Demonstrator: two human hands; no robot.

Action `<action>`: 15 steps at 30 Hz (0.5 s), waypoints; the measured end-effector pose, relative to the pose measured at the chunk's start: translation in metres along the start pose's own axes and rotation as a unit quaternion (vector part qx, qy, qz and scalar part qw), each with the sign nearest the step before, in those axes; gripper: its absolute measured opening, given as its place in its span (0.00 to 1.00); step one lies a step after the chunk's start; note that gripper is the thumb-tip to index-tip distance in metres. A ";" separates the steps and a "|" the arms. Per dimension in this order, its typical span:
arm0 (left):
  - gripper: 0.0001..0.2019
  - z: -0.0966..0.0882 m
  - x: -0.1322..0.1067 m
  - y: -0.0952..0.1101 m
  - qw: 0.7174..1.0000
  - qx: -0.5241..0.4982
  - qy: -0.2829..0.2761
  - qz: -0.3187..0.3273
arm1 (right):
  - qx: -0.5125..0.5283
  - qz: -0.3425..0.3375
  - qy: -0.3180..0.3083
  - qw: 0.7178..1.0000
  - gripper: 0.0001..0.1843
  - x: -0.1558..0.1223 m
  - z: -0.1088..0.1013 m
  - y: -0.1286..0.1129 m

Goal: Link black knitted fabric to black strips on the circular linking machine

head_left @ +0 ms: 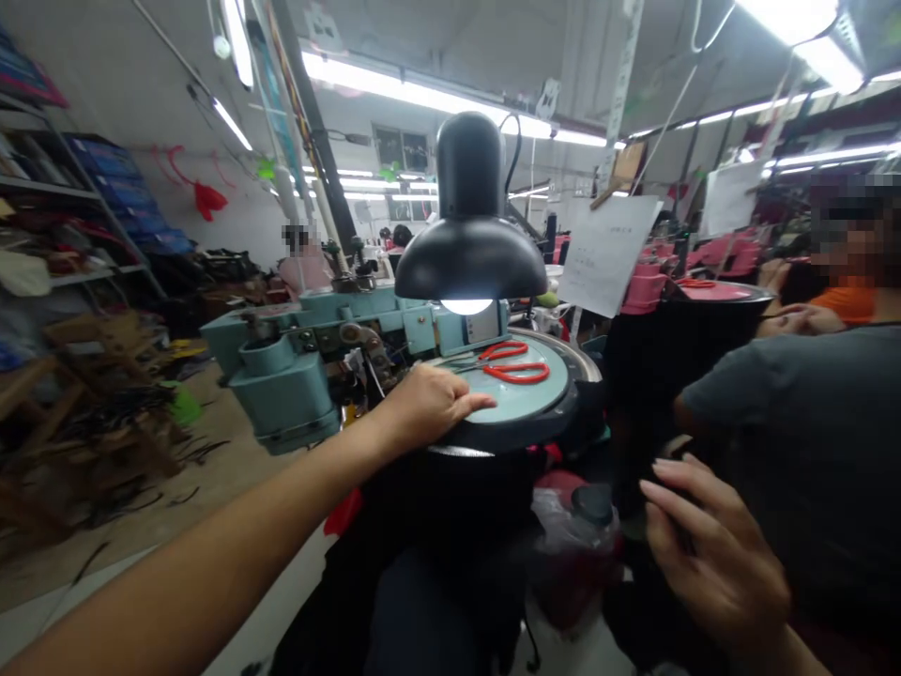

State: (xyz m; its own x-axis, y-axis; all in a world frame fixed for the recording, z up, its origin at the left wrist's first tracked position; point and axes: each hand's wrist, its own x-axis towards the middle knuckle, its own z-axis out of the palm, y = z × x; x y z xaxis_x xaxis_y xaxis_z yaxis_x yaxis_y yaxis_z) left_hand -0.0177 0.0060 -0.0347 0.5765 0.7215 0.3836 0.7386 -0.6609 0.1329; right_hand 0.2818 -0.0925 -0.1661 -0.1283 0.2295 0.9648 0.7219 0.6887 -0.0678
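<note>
My left hand (435, 406) is closed at the near left edge of the round pale-green machine top (525, 408), thumb pointing right. Its curled fingers face away, so whatever they hold is hidden. Just beyond it lie scissors (517, 372) with red handles, blades toward the hand. A black lamp (471, 253) hangs over the machine, its bulb lit. Low on the right, my right hand (722, 554) hovers palm inward, fingers loosely bent and apart, with nothing visible in them.
The green sewing machine body (288, 394) extends left. Below the top stands a dark-capped red container (591, 507) in clear plastic. A paper sheet (609, 253) hangs at right. A co-worker in a grey shirt (795, 413) sits close on the right. Shelves (63, 192) line the left.
</note>
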 end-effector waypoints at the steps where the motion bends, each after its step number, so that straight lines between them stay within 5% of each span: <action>1: 0.29 0.000 0.000 -0.001 1.000 0.006 0.016 0.000 | -0.014 0.028 0.002 1.000 0.21 -0.011 -0.003 -0.003; 5: 0.26 -0.016 -0.008 -0.002 0.999 -0.004 0.050 0.008 | -0.037 0.116 -0.014 0.992 0.14 -0.054 -0.017 -0.016; 8: 0.25 -0.022 -0.009 0.016 0.998 -0.033 0.061 0.013 | -0.032 0.101 -0.054 0.993 0.15 -0.084 -0.029 -0.021; 11: 0.25 -0.013 0.004 0.051 1.000 -0.005 0.015 -0.011 | -0.019 0.081 -0.075 0.994 0.16 -0.113 -0.036 -0.026; 15: 0.26 0.009 0.046 0.089 0.994 -0.011 -0.078 -0.082 | -0.028 0.159 -0.058 0.985 0.15 -0.152 -0.034 -0.036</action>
State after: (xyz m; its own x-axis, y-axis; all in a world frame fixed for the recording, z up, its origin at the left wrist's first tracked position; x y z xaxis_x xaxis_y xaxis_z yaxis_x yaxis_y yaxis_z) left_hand 0.0779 -0.0180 -0.0138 0.4978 0.8418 0.2086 0.8201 -0.5352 0.2027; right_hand 0.2984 -0.1759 -0.3013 0.0351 0.5072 0.8611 0.7744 0.5308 -0.3442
